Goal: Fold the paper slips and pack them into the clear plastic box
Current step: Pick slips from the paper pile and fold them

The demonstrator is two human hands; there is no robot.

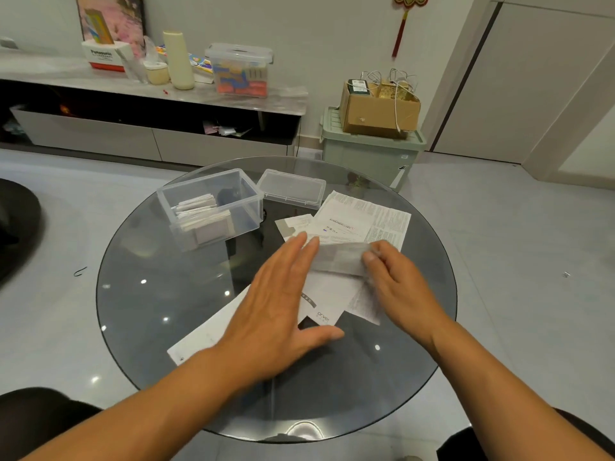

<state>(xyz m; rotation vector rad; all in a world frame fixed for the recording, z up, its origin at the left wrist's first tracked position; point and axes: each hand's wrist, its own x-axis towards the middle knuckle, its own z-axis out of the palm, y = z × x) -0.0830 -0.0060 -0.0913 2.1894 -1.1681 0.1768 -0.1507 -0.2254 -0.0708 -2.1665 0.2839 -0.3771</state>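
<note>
- Round dark glass counter (pixel 159 294) carries the clear plastic box (pixel 213 207) at far left, some folded slips already inside; its lid lies beside it
- Left hand (pixel 276 314) lies flat, grip released, on the loose white paper slips (pixel 332 294); right hand (pixel 399 287) pinches a blurred slip (pixel 339 259) mid-fold
- Risk: glass is slick; a sliding press may push sheets off the near rim or skew the crease
- Open room lies left and near

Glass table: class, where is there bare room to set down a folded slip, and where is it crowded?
Bare: the glass table's left side, between the clear plastic box and the left hand, and the near edge. Crowded: centre-right, with paper slips, the lid and the right hand.
</note>
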